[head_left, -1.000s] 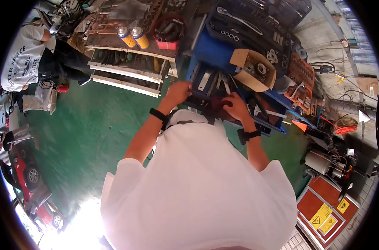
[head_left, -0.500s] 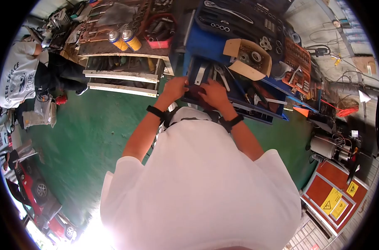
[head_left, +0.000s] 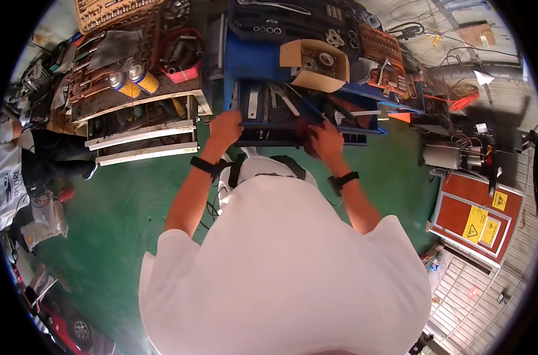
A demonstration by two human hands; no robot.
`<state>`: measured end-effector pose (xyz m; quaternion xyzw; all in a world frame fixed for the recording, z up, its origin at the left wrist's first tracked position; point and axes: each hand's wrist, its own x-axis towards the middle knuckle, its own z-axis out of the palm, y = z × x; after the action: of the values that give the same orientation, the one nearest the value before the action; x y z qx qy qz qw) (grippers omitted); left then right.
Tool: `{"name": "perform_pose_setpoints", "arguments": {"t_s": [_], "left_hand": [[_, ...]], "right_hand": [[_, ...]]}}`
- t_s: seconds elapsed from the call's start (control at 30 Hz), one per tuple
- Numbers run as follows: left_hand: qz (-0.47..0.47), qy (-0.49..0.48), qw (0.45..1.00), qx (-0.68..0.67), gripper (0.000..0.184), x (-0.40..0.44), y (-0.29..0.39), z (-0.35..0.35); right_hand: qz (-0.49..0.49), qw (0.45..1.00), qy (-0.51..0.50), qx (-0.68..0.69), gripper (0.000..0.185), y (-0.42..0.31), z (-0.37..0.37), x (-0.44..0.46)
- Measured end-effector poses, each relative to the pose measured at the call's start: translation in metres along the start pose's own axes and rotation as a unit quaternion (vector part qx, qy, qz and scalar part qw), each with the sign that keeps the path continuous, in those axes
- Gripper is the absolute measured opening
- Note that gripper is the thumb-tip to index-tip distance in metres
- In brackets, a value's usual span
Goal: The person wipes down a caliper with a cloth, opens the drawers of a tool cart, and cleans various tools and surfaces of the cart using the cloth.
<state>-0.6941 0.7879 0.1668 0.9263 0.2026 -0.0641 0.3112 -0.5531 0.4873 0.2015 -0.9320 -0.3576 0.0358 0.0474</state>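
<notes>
My left hand (head_left: 225, 128) is closed at the left front corner of an open blue drawer (head_left: 269, 125); what its fingers hold, if anything, is hidden. My right hand (head_left: 327, 141) is closed on a dark red cloth (head_left: 307, 135) at the drawer's front edge. Inside the drawer lie a flat metal bar (head_left: 253, 103), an adjustable wrench (head_left: 285, 99) and several other tools. A cardboard box (head_left: 316, 64) of small parts stands on the blue cabinet above, beside a dark socket tray (head_left: 269, 25).
To the left, a workbench (head_left: 82, 110) has open drawers, two spray cans (head_left: 143, 78) and a red bin (head_left: 183, 72). A person in a white shirt (head_left: 9, 188) is at the far left. A red case (head_left: 473, 216) stands at the right.
The view has turned, so the cabinet and bench appear farther left. My right hand and the cloth have moved rightward along the drawer front, away from my left hand.
</notes>
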Motion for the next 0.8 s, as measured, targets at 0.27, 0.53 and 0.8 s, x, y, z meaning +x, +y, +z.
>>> {"name": "perform_pose_setpoints", "arguments": {"t_s": [0.27,0.53,0.8], "left_hand": [[0.000,0.019,0.994,-0.108,0.023,-0.006,-0.022,0.014],[-0.026,0.052,0.989,-0.139,0.024,-0.009,-0.018,0.014],[-0.046,0.099,0.981,-0.163,0.027,-0.012,-0.020,0.033]], "right_hand": [[0.042,0.998,-0.029,-0.041,0.050,-0.001,0.011,-0.018],[-0.058,0.996,-0.070,0.019,0.052,-0.100,0.023,0.005],[-0.072,0.993,-0.088,0.012,0.049,-0.064,0.007,0.002]]}}
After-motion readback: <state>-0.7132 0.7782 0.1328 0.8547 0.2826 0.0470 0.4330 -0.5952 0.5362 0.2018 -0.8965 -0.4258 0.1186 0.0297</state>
